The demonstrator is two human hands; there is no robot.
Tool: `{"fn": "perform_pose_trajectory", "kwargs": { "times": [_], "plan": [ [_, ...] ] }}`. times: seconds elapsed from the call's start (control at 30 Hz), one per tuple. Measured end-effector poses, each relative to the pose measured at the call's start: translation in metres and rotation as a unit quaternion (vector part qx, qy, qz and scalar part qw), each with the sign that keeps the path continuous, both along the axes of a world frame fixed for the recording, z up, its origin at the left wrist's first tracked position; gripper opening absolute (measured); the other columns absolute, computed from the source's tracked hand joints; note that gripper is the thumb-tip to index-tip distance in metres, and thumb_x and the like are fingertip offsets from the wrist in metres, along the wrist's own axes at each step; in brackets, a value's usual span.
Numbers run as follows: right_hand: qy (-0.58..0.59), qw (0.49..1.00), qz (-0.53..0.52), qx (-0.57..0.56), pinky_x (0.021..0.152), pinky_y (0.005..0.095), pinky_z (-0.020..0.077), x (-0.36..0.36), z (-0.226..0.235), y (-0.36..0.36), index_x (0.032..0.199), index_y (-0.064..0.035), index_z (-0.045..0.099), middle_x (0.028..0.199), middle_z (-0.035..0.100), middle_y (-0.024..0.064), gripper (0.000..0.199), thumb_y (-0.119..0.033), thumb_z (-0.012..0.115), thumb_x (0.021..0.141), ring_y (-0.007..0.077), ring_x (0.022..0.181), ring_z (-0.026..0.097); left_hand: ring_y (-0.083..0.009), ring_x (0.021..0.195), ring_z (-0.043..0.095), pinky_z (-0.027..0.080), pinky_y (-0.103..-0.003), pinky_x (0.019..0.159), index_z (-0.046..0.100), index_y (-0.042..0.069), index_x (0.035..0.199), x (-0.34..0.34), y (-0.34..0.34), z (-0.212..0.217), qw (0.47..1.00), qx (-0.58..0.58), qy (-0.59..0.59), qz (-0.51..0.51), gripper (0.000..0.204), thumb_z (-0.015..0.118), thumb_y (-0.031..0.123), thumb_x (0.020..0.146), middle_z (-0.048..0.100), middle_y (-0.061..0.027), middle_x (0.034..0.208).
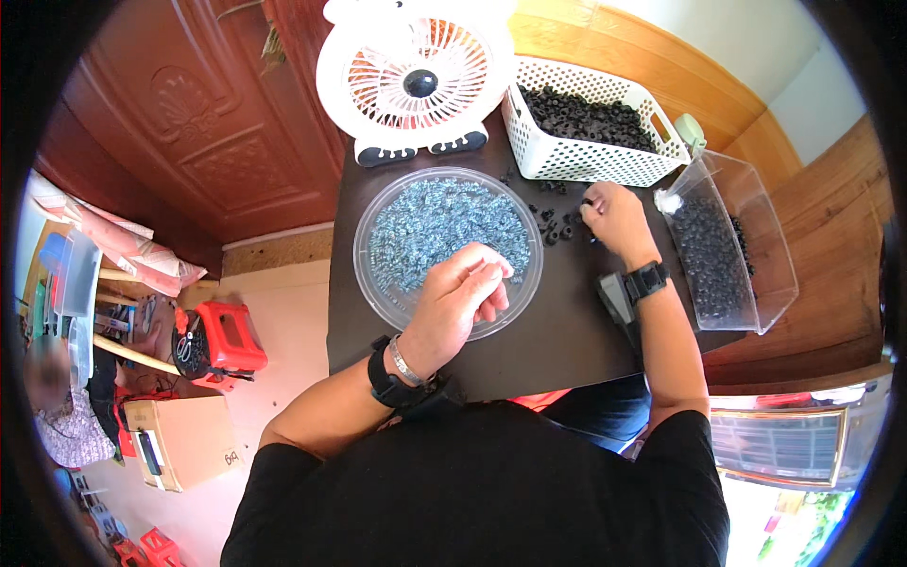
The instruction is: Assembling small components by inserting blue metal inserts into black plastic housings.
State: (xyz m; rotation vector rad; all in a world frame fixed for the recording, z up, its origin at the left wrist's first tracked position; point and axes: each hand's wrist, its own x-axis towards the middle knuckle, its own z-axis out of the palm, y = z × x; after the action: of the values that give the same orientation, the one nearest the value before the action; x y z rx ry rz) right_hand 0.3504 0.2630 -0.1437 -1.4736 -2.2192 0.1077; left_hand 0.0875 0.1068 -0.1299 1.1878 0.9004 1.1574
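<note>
My left hand (455, 299) is over the near right side of a round clear tub (365, 300). Its fingers are curled in with the thumb against them, and whatever they hold is hidden. Many small shiny bluish pieces (435, 227), too fine to name surely, fill the tub. To the right, my right hand (616, 219) is low over the dark table, its fingers pinched on a small black part at the fingertips. Loose small black parts (552, 227) lie between that hand and the tub.
A white perforated basket (586, 168) of black parts stands at the back, beside a white fan (416, 85). On the right is a clear bin (770, 255) with dark parts. The dark table (529, 364) ends near my body. A red stool (231, 338) stands left.
</note>
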Motion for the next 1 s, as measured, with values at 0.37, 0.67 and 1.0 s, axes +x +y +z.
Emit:
{"fn": "perform_pose_trajectory", "kwargs": {
  "times": [0.37, 0.67, 1.0],
  "plan": [
    [0.182, 0.926, 0.328, -0.033, 0.076, 0.0362, 0.0514, -0.072, 0.066, -0.117, 0.095, -0.0033, 0.066, 0.089, 0.063, 0.0111, 0.026, 0.000, 0.071, 0.069, 0.0291, 0.088, 0.062, -0.0043, 0.060, 0.049, 0.035, -0.018, 0.051, 0.055, 0.005, 0.102, 0.003, -0.001, -0.004, 0.999, -0.038, -0.015, -0.024, 0.022, 0.047, 0.025, 0.098, 0.058, -0.0005, 0.079],
    [0.192, 0.930, 0.311, -0.042, 0.074, 0.0361, 0.0514, -0.072, 0.073, -0.123, 0.092, -0.0026, 0.066, 0.088, 0.063, 0.0101, 0.023, 0.001, 0.073, 0.069, 0.0285, 0.086, 0.061, -0.0089, 0.062, 0.054, 0.039, -0.021, 0.053, 0.054, 0.005, 0.103, 0.000, -0.001, -0.002, 0.994, -0.039, -0.036, -0.092, 0.024, 0.049, 0.027, 0.095, 0.058, -0.0019, 0.075],
    [0.235, 0.936, 0.259, -0.031, 0.078, 0.0337, 0.0514, -0.084, 0.068, -0.128, 0.101, -0.0058, 0.066, 0.099, 0.064, 0.0108, 0.035, -0.001, 0.076, 0.068, 0.0253, 0.093, 0.063, -0.0093, 0.066, 0.057, 0.041, -0.021, 0.057, 0.054, 0.004, 0.105, -0.001, 0.000, 0.003, 0.981, -0.069, -0.156, -0.091, 0.018, 0.050, 0.018, 0.095, 0.058, -0.0013, 0.078]
  ]
}}
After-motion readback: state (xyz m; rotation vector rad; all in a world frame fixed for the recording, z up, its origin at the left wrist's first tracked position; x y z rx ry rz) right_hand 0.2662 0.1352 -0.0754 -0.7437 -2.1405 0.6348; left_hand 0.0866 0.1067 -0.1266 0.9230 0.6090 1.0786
